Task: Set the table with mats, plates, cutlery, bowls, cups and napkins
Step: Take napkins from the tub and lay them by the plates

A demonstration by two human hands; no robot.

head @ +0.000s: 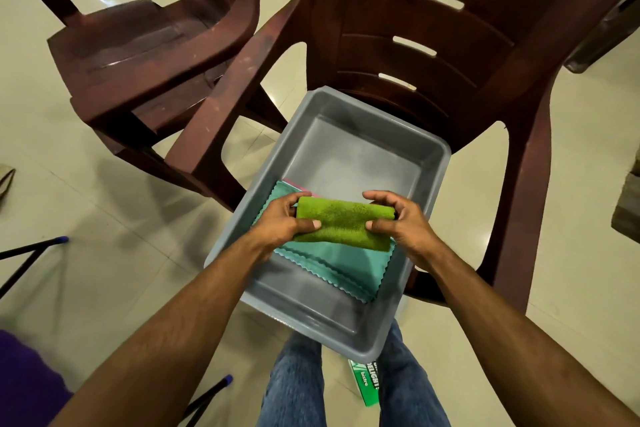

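Only the head cam here, looking straight down. Both hands are on a folded green cloth (343,224), one at each short end. The left hand (280,222) pinches its end with the thumb on top and the fingers curled behind, and the right hand (401,218) does the same on the other end, thumb pressed on the near side and fingers hooked over the far side. So neither hand is spread; both are clamped on that cloth.

The cloth sits over a grey plastic tub (349,149), around the tub's middle. I can't tell whether it's lifted clear or touching what's under it. Below it, in the near half of the tub, lie flat teal cloths (346,267) with zigzag edges, and a sliver of a pink cloth (294,185) peeks out at the tub's left wall. The far half of the tub shows bare bottom.

The tub rests on the seat of a dark red plastic chair (450,45), with its near end sticking out past the seat's front edge over the person's jeans (298,378). A second red chair (145,45) stands to the left on the pale tiled floor (104,218). A green and white packet (365,381) lies on the floor between the legs.
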